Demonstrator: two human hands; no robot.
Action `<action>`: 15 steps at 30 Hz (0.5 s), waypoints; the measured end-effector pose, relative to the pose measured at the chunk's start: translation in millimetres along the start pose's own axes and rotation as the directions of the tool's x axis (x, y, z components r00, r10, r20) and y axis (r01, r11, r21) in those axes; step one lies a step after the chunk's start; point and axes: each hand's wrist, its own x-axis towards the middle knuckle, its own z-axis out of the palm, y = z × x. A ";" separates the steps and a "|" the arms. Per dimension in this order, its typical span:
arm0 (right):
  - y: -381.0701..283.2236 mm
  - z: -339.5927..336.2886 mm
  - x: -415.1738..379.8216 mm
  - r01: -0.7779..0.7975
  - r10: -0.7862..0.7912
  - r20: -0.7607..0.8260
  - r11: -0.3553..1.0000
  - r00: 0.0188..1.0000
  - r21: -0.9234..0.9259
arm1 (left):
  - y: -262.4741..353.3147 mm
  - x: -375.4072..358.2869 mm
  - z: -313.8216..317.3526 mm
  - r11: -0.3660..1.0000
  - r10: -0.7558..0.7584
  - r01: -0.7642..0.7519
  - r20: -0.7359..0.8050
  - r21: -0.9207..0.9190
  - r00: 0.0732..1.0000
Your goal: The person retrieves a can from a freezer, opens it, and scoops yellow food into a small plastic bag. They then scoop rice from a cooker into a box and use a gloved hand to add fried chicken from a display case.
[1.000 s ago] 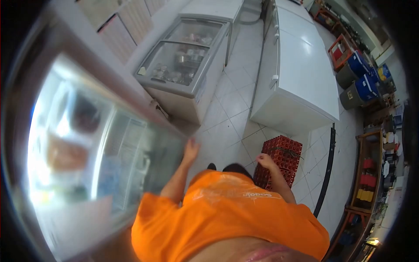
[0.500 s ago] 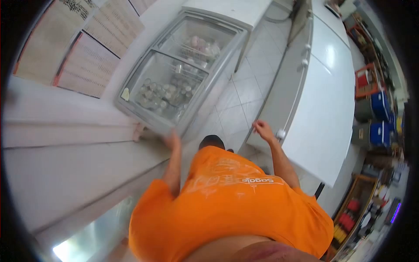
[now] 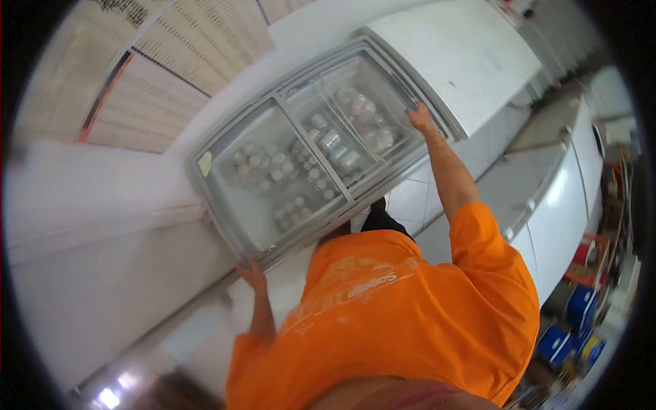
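Note:
A chest freezer (image 3: 311, 222) with a grey frame stands against the wall, its sliding glass lids (image 3: 287, 96) lying over it. Through the glass I see several small round-topped containers (image 3: 263, 164) and, on the right, a wire basket with pale and pinkish packages (image 3: 365, 116). My left hand (image 3: 254, 275) touches the freezer's near left corner, fingers spread. At the other end my right hand (image 3: 421, 119) rests on the frame by the right edge of the lid, thumb and fingers apart. Neither hand holds a loose thing.
A white cabinet top (image 3: 454, 58) adjoins the freezer on the right. Behind it runs a tiled floor strip (image 3: 410, 201) and a long white chest (image 3: 557, 198). Printed sheets (image 3: 198, 44) hang on the wall. Blue boxes (image 3: 557, 344) stand at the far right.
My body has turned and moved closer to the freezer. My right hand has gone from beside the long white chest to the freezer's right end; my left hand now touches its near corner.

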 end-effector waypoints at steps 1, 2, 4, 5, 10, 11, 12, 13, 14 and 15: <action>-1.8 -0.3 18.6 -0.039 0.042 0.059 0.997 0.997 -0.061 | 6.7 -2.2 -6.1 0.999 -0.039 0.039 -0.035 0.018 0.999; -11.1 -2.2 32.8 -0.067 0.082 0.115 0.990 0.990 -0.127 | 16.7 -3.1 -12.2 0.967 -0.179 0.183 0.035 -0.178 0.983; -25.3 8.5 41.1 0.035 -0.003 0.072 0.893 0.997 -0.449 | 28.4 -27.5 -17.1 0.873 -0.327 0.336 0.086 -0.353 0.941; -34.8 10.4 47.4 0.073 -0.027 0.109 0.896 0.994 -0.439 | 29.5 -42.2 -11.1 0.915 -0.322 0.295 -0.058 -0.276 0.945; -72.3 -7.7 30.8 0.043 -0.019 0.074 0.945 0.997 -0.325 | 98.6 -162.4 25.0 0.909 -0.403 0.348 -0.271 -0.229 0.874; -72.2 -4.2 22.3 0.129 -0.085 0.166 0.954 0.982 -0.272 | 105.3 -189.5 36.5 0.895 -0.438 0.390 -0.264 -0.216 0.859; -73.2 2.2 14.4 0.212 -0.156 0.253 0.954 0.955 -0.211 | 110.7 -216.0 48.6 0.881 -0.461 0.405 -0.257 -0.244 0.849; -77.8 12.2 3.1 0.226 -0.186 0.320 0.970 0.929 -0.094 | 118.2 -235.5 62.4 0.867 -0.482 0.417 -0.249 -0.273 0.840; -83.9 24.9 -9.3 0.229 -0.221 0.378 0.973 0.899 0.025 | 131.7 -246.4 77.0 0.866 -0.487 0.423 -0.256 -0.268 0.835; -89.2 38.9 -23.5 0.316 -0.331 0.387 0.943 0.861 0.103 | 146.7 -253.7 87.8 0.828 -0.534 0.449 -0.229 -0.336 0.814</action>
